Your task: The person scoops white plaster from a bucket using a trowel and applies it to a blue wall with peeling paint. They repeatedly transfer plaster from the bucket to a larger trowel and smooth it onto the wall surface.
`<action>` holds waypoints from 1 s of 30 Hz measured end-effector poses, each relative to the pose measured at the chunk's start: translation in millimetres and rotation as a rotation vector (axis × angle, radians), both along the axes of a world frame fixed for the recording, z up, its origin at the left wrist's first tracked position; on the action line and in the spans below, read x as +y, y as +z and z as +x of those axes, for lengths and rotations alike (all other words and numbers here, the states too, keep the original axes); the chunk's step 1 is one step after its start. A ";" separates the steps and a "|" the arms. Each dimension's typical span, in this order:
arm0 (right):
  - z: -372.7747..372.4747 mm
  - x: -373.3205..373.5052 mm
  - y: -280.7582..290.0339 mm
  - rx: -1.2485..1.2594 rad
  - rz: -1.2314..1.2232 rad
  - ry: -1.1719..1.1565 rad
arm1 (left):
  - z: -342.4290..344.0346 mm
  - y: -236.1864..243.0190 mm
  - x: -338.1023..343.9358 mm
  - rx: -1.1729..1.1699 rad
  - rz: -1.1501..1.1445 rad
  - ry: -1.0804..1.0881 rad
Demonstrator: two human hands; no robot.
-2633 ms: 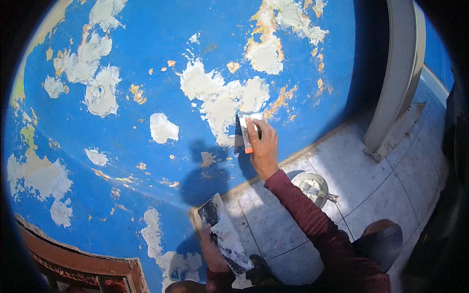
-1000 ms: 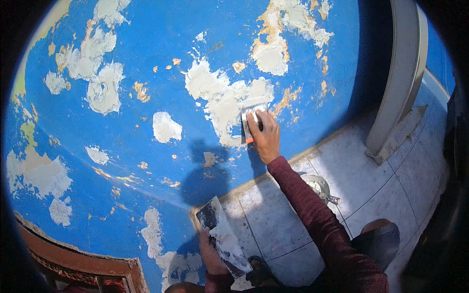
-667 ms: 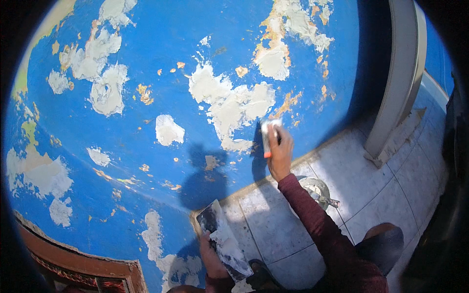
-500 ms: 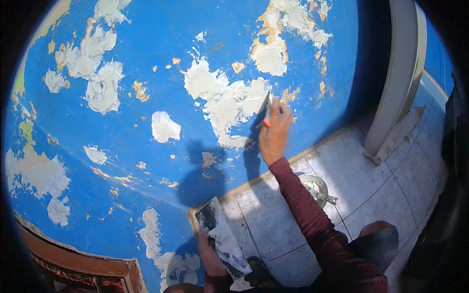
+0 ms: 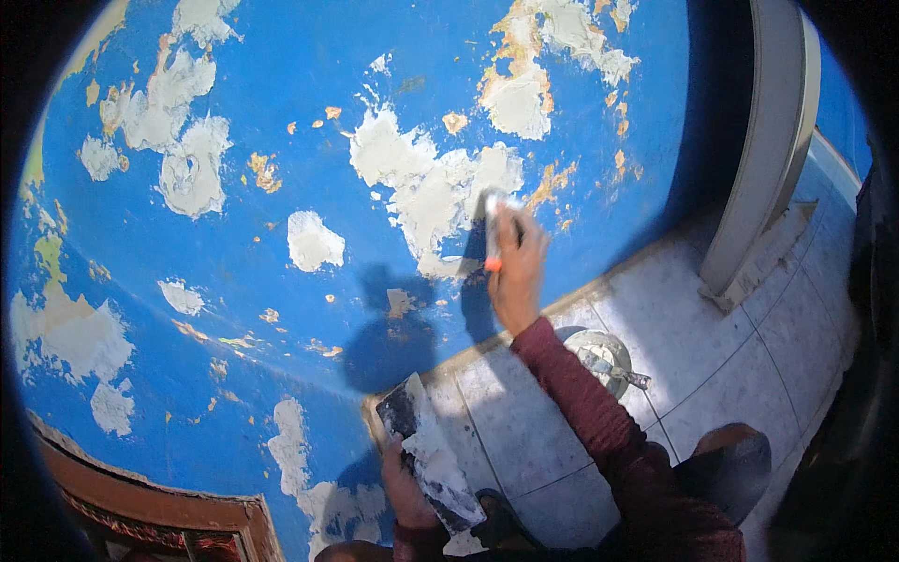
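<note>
My right hand [image 5: 521, 272] is closed round a putty knife [image 5: 493, 225] with an orange bit on its handle. Its blurred blade is at the right edge of a large white filler patch [image 5: 403, 173] on the blue wall [image 5: 309, 112]; whether it touches the wall I cannot tell. Low down, near the foot of the wall, my left hand [image 5: 405, 485] grips a flat plastering trowel [image 5: 398, 412], dark at one side and smeared with white filler [image 5: 438, 459]. The trowel's handle is hidden.
On the pale floor tiles [image 5: 712, 375], partly behind my right forearm, stands a round container [image 5: 613, 351] of whitish material with a tool across its rim. A pale post [image 5: 758, 169] rises at the right. A brown wooden frame [image 5: 150, 501] is at lower left.
My right hand has moved a little down and left, and the putty knife has turned in its angle to the wall. My left hand and the trowel have hardly moved.
</note>
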State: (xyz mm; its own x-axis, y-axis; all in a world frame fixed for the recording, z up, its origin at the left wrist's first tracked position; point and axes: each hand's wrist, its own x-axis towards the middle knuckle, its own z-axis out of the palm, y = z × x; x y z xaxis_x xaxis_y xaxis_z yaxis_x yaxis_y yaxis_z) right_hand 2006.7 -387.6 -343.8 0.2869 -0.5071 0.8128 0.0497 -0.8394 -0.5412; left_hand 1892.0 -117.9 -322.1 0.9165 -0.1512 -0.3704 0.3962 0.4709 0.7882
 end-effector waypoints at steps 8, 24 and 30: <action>11.5 -6.9 21.8 0.006 -0.094 -0.005 | 4.5 -3.0 -10.2 0.050 -0.127 -0.078; 14.6 -38.5 0.5 -0.037 -0.253 -0.043 | 8.0 -21.4 7.4 -0.036 0.056 0.055; 29.2 -29.9 -63.0 0.095 -0.303 -0.032 | 8.5 -17.8 -1.4 0.043 -0.040 0.014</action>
State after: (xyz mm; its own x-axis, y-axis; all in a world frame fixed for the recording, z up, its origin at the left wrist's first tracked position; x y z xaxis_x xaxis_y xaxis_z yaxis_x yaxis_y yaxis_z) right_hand 2035.9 -417.4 -406.8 0.3566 -0.2562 0.8984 -0.0184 -0.9634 -0.2675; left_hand 1900.6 -119.4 -339.8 0.9021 -0.1540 -0.4031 0.4223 0.5071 0.7513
